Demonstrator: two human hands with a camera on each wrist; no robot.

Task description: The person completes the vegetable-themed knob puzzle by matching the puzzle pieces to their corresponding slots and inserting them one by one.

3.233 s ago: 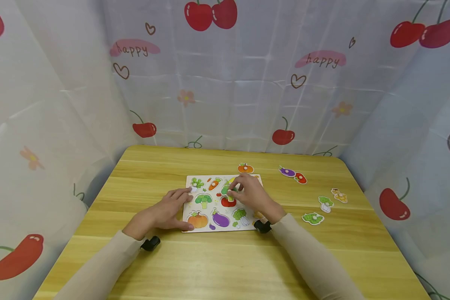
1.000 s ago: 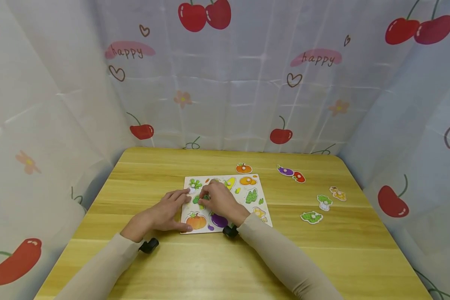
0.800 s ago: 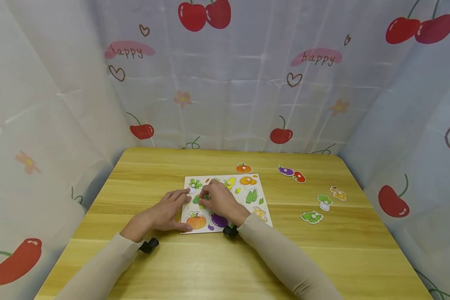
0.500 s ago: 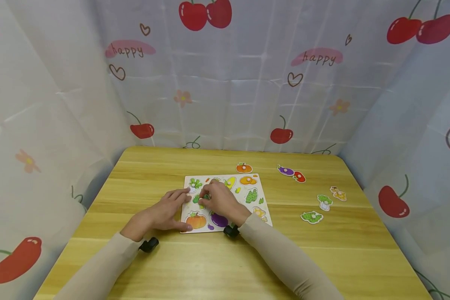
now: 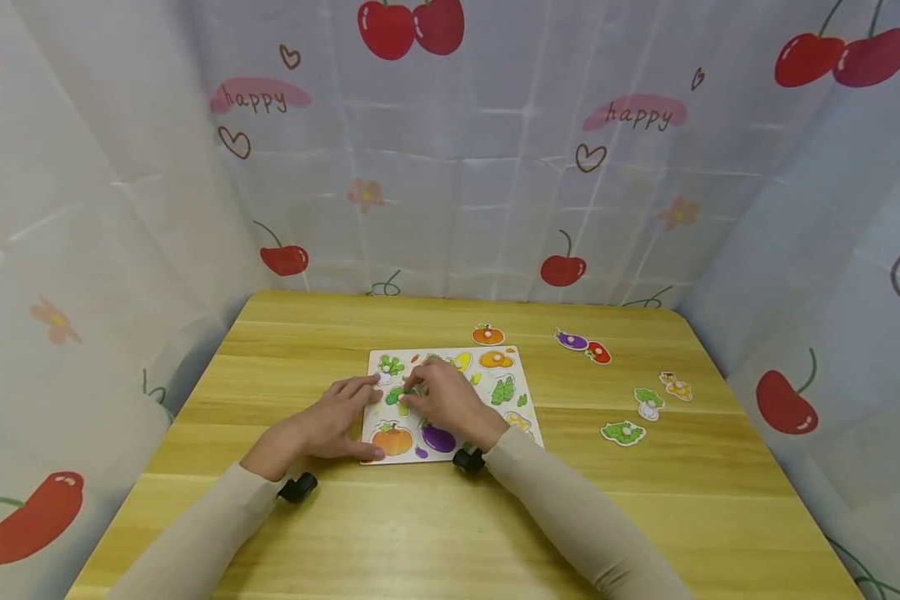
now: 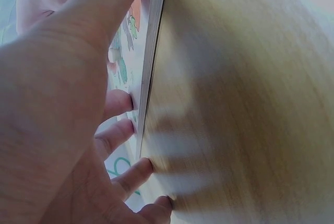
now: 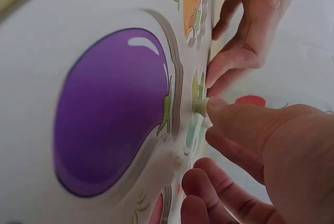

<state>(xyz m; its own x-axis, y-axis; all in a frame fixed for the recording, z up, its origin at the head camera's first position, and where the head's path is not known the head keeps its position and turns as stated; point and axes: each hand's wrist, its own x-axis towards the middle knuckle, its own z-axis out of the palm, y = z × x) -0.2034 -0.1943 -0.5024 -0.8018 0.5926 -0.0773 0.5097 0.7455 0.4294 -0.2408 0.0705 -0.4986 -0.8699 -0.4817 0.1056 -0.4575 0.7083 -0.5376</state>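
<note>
A flat peg puzzle board (image 5: 487, 429) printed with vegetables lies on the wooden table. Over its left part, my right hand (image 5: 453, 404) pinches the white knob of a broccoli puzzle piece (image 5: 396, 397). In the right wrist view the thumb touches that knob (image 7: 200, 106), and the other fingers curl beside it. The broccoli lies at the broccoli picture, partly covered by the fingertips; whether it sits flush cannot be told. My left hand (image 5: 326, 423) rests spread on the board's left edge, thumb at the near corner. The left wrist view shows its fingertips (image 6: 122, 101) along that edge.
Loose knobbed pieces lie beyond and right of the board: a pumpkin (image 5: 488, 335), an eggplant (image 5: 572, 340) touching a tomato (image 5: 598, 352), a yellowish piece (image 5: 676, 386), a bok choy (image 5: 649, 403) and a green vegetable (image 5: 623, 432). Printed curtains (image 5: 450, 225) enclose the table.
My right hand has carried the broccoli piece left from above the board's middle to the broccoli picture. Lately it has shifted slightly right, baring more of the piece. My left hand stays put.
</note>
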